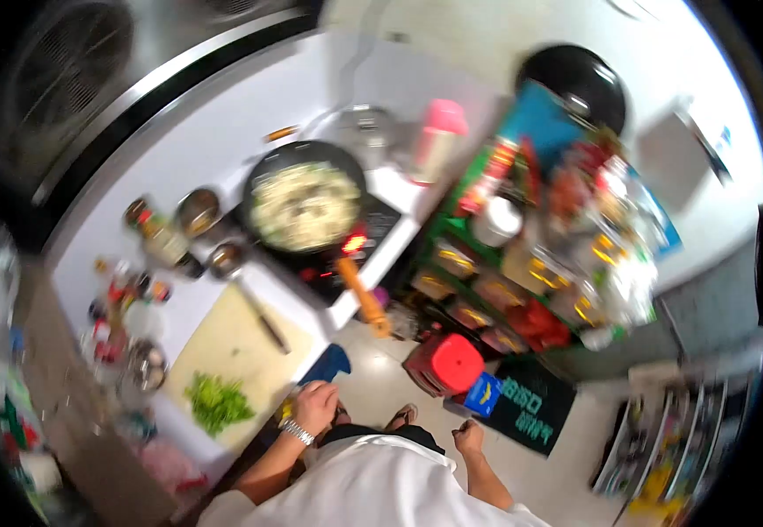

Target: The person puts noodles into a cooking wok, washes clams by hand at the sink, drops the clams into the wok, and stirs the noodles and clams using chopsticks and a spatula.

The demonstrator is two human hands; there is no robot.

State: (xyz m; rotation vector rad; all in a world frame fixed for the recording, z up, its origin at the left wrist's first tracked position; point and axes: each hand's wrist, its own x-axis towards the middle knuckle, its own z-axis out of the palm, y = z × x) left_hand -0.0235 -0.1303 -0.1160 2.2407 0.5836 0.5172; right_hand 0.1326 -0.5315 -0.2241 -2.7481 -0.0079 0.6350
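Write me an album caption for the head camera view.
Filled pan on the cooktop, leafy greens on the cutting board, left hand nearer the greens than right hand.

The leaves (217, 404) are green, the wok (292, 154) black, the stool (453, 364) red — the blurred lid (445, 116) probably pink.

The left forearm (269, 468) is slanting forward and inward from the lower left, and the left hand (314, 407) is hanging ahead of the torso (381, 479), its back facing up and its fingers (326, 393) bending loosely; their tips are not showing clearly. The right forearm (488, 481) is angling forward and inward too, and the right hand (467, 436) is curling into a fist. The hands are hanging well apart.
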